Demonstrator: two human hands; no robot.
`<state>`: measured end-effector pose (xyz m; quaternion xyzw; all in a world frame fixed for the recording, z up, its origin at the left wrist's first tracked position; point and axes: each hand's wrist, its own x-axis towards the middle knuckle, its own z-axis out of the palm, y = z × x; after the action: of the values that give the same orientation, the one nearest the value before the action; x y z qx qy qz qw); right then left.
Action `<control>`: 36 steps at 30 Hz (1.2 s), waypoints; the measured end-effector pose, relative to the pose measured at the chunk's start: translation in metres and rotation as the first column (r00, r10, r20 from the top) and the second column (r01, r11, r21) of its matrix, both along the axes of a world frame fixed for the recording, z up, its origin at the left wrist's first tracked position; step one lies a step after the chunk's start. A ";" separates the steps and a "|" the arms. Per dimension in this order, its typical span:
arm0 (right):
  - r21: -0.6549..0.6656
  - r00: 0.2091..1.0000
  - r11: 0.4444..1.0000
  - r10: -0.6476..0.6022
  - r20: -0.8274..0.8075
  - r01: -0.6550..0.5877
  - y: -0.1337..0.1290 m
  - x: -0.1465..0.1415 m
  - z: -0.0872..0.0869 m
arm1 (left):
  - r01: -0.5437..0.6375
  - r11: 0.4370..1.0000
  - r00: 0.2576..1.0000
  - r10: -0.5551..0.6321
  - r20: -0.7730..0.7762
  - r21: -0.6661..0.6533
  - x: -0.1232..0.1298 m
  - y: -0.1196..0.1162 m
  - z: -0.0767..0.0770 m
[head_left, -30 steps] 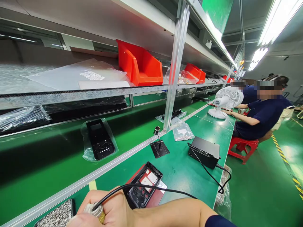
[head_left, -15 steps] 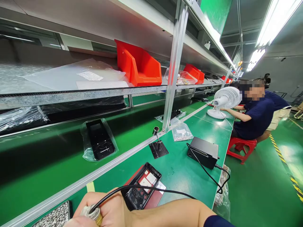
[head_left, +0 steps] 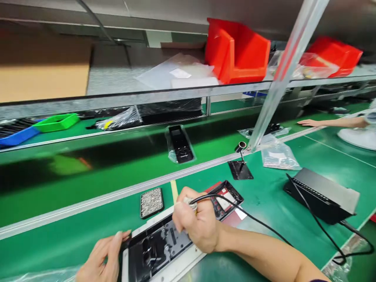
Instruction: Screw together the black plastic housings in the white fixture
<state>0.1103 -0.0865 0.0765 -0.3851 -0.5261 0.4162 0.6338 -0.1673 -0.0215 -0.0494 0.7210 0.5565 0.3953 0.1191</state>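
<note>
My right hand (head_left: pixel 198 221) is closed round the upper end of a corded electric screwdriver (head_left: pixel 190 206), wrapped in pale tape. Its black cable leaves the top and runs off to the right. Its tip is hidden behind my fingers, over a long black plastic housing (head_left: pixel 152 258) that lies in a white fixture (head_left: pixel 173 270). At the left end of the housing, my left hand (head_left: pixel 102 256) grips the corner between thumb and fingers. A small black tray (head_left: pixel 151 202) full of small silver metal pieces, seemingly screws, sits just behind the fixture.
Another black housing (head_left: pixel 232 194) lies right of my hand. Beyond are a small stand (head_left: pixel 241 170), a bagged part (head_left: pixel 279 154) and a black power unit (head_left: pixel 321 194). A bagged housing (head_left: pixel 180 145) lies farther back. A metal post (head_left: pixel 289 74) rises nearby. A co-worker's hand (head_left: pixel 311 123) rests at right.
The view has swung left and down, bringing my left hand, the fixture and the whole tray into sight. My right hand still holds the screwdriver, now over the housing.
</note>
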 end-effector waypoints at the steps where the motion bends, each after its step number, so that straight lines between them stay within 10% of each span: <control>1: 0.003 1.000 1.000 0.003 0.001 -0.003 -0.002 0.002 0.002 | 0.015 1.000 1.000 -0.015 0.013 -0.012 0.002 0.000 0.002; 36: 0.053 0.997 0.998 -0.031 -0.066 0.034 -0.010 0.022 0.042 | 0.106 0.990 0.987 -0.116 0.109 0.088 0.060 -0.026 0.062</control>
<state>0.1326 -0.0965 0.1189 -0.3626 -0.5098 0.4039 0.6675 -0.1075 -0.0470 0.0121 0.7314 0.4911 0.4510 0.1429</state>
